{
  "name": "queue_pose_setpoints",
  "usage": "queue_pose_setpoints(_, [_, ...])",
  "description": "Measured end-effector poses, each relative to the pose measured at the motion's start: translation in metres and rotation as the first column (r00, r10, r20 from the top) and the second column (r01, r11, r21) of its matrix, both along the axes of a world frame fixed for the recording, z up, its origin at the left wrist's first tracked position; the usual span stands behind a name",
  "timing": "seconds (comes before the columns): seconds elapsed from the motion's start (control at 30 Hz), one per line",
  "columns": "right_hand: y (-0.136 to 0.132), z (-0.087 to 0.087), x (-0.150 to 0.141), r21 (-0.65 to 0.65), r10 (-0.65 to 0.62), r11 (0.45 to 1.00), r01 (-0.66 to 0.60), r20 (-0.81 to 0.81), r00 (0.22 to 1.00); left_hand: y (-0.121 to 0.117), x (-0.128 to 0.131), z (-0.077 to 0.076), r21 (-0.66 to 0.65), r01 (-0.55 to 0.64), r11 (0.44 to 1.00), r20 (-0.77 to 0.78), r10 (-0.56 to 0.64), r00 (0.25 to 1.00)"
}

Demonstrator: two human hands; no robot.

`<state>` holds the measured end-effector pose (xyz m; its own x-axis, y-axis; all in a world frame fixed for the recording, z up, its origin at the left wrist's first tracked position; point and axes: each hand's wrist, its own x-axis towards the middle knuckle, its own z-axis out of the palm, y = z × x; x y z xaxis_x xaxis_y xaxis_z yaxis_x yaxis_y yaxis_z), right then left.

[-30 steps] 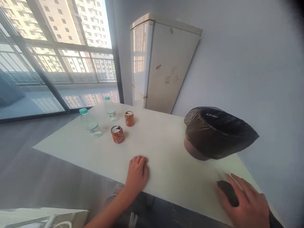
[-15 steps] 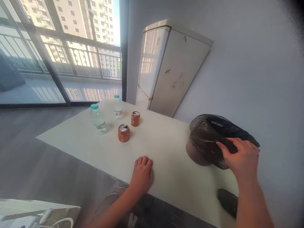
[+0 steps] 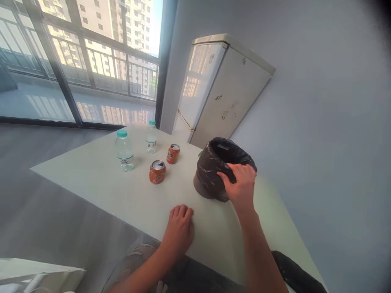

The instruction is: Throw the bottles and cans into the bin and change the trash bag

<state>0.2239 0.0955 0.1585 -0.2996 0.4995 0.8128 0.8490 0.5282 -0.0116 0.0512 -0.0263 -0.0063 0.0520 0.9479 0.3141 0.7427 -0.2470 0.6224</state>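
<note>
My right hand (image 3: 241, 183) pinches the near rim of a trash bin (image 3: 201, 187), thumb outside and fingers over the edge. A black plastic bag (image 3: 210, 165) lines the bin and folds down over its outside; the brown base shows below. My left hand (image 3: 179, 228) rests on the white table (image 3: 137, 195) near its front edge, loosely curled with nothing in it. Left of the bin stand two orange cans, a dented near can (image 3: 157, 174) and a far can (image 3: 173, 154). Beyond them are two clear bottles with teal caps, a near bottle (image 3: 124, 152) and a far bottle (image 3: 150, 138).
A dark object (image 3: 295, 272) lies at the table's right end, partly behind my right forearm. A worn white refrigerator (image 3: 226, 93) stands behind the table against the wall. Glass sliding doors (image 3: 100, 81) are at the far left. White furniture (image 3: 39, 274) shows at the lower left.
My right hand has brought the bagged bin leftward across the table, closer to the cans. My left hand stays in about the same place. The view has shifted slightly.
</note>
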Motion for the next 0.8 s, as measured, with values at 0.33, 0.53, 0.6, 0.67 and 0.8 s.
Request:
queue_pose_setpoints(0.33, [-0.108,-0.131,0.006,-0.516,0.143,0.803,-0.299,-0.32,0.937,0.014,-0.129,0.082,0.422,-0.628,0.654,0.462,0.44,0.77])
queue_pose_setpoints(0.53, [-0.031,-0.131,-0.034,-0.908,0.393,0.329,-0.258,-0.117,0.912,0.11,-0.216,0.091,0.256,-0.841,0.476,0.377,0.752,0.54])
queue_pose_setpoints(0.6, [-0.003,-0.121,-0.049,-0.938,0.53,0.027,-0.345,-0.279,0.801,0.134,-0.232,0.085,0.179,-0.839,0.513,0.34,0.768,0.542])
queue_pose_setpoints(0.67, [0.013,-0.119,-0.061,-0.871,0.582,-0.29,-0.398,-0.49,0.649,0.146,-0.244,0.082,0.139,-0.828,0.543,0.316,0.768,0.557])
queue_pose_setpoints(0.8, [0.024,-0.131,-0.071,-0.698,0.515,-0.513,-0.499,-0.716,0.471,0.136,-0.245,0.1,0.21,-0.862,0.461,0.37,0.779,0.507])
